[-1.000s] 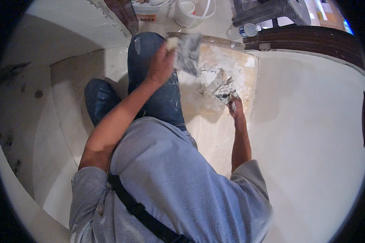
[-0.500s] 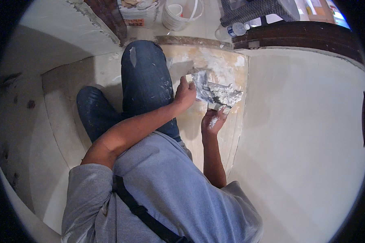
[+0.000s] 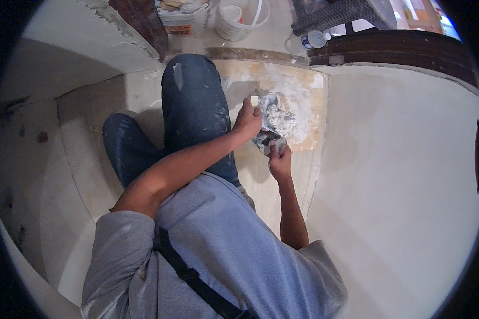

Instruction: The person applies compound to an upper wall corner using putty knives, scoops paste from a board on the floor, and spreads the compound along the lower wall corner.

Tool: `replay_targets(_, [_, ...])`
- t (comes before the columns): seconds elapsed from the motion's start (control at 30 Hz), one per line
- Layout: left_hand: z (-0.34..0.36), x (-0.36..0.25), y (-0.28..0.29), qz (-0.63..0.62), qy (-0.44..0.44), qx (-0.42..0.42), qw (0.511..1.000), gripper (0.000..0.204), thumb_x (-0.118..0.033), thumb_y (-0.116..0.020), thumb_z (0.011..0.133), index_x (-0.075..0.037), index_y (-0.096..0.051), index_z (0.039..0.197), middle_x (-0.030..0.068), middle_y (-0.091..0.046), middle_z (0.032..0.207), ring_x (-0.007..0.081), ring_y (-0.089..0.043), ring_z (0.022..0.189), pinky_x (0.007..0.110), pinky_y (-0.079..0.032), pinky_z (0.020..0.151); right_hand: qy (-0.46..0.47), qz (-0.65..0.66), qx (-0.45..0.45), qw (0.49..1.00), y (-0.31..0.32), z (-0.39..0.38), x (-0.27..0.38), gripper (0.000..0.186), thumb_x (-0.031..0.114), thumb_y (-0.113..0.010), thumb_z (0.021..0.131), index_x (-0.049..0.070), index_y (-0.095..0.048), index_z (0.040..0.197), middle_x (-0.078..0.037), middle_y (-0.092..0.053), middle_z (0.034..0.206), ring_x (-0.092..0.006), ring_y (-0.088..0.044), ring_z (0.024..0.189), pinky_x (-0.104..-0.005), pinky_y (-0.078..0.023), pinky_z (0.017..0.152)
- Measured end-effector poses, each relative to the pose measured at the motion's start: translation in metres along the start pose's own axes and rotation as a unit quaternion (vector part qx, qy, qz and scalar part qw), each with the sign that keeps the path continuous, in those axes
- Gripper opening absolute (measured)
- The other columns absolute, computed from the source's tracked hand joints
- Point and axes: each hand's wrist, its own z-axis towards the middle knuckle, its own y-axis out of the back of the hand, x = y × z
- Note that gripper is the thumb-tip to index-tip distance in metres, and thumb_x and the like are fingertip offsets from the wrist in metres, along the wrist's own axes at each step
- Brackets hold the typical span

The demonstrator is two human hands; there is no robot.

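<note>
My left hand point(image 3: 247, 119) grips the pale handle of a wide metal filling blade point(image 3: 269, 106), which carries a lumpy load of white putty point(image 3: 280, 120). Just below it my right hand point(image 3: 279, 165) holds a second, smeared putty knife point(image 3: 267, 141), its blade touching or very close to the lower part of the wide one. Both tools are over a yellowish floor board point(image 3: 308, 85) streaked with white putty, beside my bent knee in jeans point(image 3: 191, 106).
A dark wooden threshold point(image 3: 388, 50) borders the board. Beyond lie a white bucket point(image 3: 234, 29), a paper sack point(image 3: 180, 16), a water bottle point(image 3: 303, 41) and a dark mesh item point(image 3: 335, 16). Pale walls stand left point(image 3: 64, 58) and right point(image 3: 388, 159).
My left hand has come down from above onto the other tool. My right hand has moved down and left, then slightly up, and its knife now sits below the putty on the wide blade.
</note>
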Motion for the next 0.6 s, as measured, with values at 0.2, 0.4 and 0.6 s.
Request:
replay_targets(0.2, [0.025, -0.013, -0.012, 0.046, -0.097, 0.003, 0.994, 0.055, -0.016, -0.044, 0.089, 0.01, -0.024, 0.133, 0.0351, -0.059, 0.093, 0.0496, -0.059, 0.087, 0.052, -0.047, 0.078, 0.026, -0.365, 0.01, 0.93, 0.017, -0.022, -0.008, 0.039, -0.001, -0.049, 0.076, -0.003, -0.051, 0.115, -0.03, -0.062, 0.08, -0.0429, -0.062, 0.078, -0.0476, -0.051, 0.068])
replay_targets(0.4, [0.029, -0.017, -0.003, 0.096, -0.07, 0.069, 0.991, 0.043, -0.017, -0.044, 0.09, 0.008, -0.031, 0.122, 0.0396, -0.056, 0.095, 0.0516, -0.057, 0.09, 0.055, -0.044, 0.081, 0.126, -0.423, -0.081, 0.894, 0.007, -0.024, 0.062, 0.035, -0.001, -0.049, 0.081, 0.002, -0.051, 0.115, -0.023, -0.059, 0.102, -0.0379, -0.062, 0.086, -0.0462, -0.05, 0.072])
replay_targets(0.6, [0.032, -0.008, -0.001, 0.138, -0.125, 0.094, 0.978, 0.037, -0.014, -0.046, 0.087, 0.009, -0.037, 0.114, 0.0369, -0.057, 0.09, 0.0519, -0.057, 0.087, 0.056, -0.044, 0.079, 0.155, -0.5, -0.043, 0.851, -0.01, 0.019, 0.039, 0.036, -0.004, -0.048, 0.079, 0.001, -0.052, 0.115, -0.02, -0.055, 0.096, -0.0383, -0.06, 0.082, -0.0447, -0.051, 0.072])
